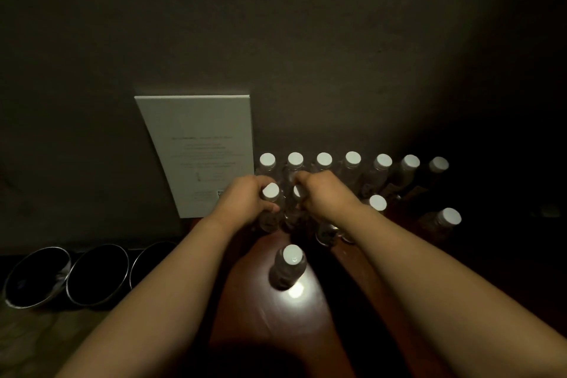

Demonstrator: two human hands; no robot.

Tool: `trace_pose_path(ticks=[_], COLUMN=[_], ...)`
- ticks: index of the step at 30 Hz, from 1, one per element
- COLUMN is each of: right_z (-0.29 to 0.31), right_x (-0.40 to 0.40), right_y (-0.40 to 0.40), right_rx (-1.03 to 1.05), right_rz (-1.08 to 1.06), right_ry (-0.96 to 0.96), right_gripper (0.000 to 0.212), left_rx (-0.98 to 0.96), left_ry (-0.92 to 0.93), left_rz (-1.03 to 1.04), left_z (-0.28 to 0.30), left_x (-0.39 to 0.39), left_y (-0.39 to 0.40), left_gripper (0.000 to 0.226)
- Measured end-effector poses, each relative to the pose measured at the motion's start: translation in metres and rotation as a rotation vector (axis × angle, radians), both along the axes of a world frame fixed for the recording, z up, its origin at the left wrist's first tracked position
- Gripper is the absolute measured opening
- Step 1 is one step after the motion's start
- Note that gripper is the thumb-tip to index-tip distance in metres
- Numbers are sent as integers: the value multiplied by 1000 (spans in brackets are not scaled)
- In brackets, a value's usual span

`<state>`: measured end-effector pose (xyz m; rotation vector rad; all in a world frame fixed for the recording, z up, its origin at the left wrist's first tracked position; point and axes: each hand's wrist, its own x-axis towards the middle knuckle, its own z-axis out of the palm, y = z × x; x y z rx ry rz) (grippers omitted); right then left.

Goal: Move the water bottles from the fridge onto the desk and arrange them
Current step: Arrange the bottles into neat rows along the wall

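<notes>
Fingers of left hand wrapped one capped bottle; right hand gripped the neighbouring bottle, both upright on the reddish surface. Lone bottle stood nearer, between the forearms. Beyond the hands, a back row of bottles lined the wall, white card leaning beside. Three dark bowls sat far left.

The scene was very dim and grainy. A single bright glare spot shone on the polished desk at 6 o'clock, beside one bottle. The white bottle caps caught soft light. Deep shadow swallowed the 3 o'clock side. Wide-angle distortion bent the edges; the corners darkened.
</notes>
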<state>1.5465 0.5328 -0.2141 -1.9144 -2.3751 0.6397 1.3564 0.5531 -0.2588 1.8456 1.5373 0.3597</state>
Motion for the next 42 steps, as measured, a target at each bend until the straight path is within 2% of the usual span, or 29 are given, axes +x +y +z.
trace_pose_path(ticks=[6, 12, 20, 24, 38, 40, 42], right_z=[-2, -6, 7, 4, -4, -6, -3], right_x=[-7, -6, -4, -1, -2, 0, 5], right_y=[0, -1, -1, 3, 9, 9, 7], right_rx=[25, 42, -3, -26, -6, -14, -51], right_rz=[-29, -47, 26, -22, 26, 70, 90], right_ry=[21, 62, 47, 73, 63, 33, 25], right_gripper=[36, 44, 42, 42, 46, 50, 64], left_rx=[-15, -6, 11, 27, 35, 38, 50], left_ry=[29, 61, 133, 166, 143, 169, 228], left_rz=[-2, -45, -63, -69, -45, -47, -55], left_z=[0, 0, 8, 14, 12, 11, 13], left_x=[-2, -3, 0, 4, 4, 4, 6], left_y=[7, 11, 5, 2, 5, 3, 1], left_gripper=[45, 41, 46, 48, 50, 51, 59])
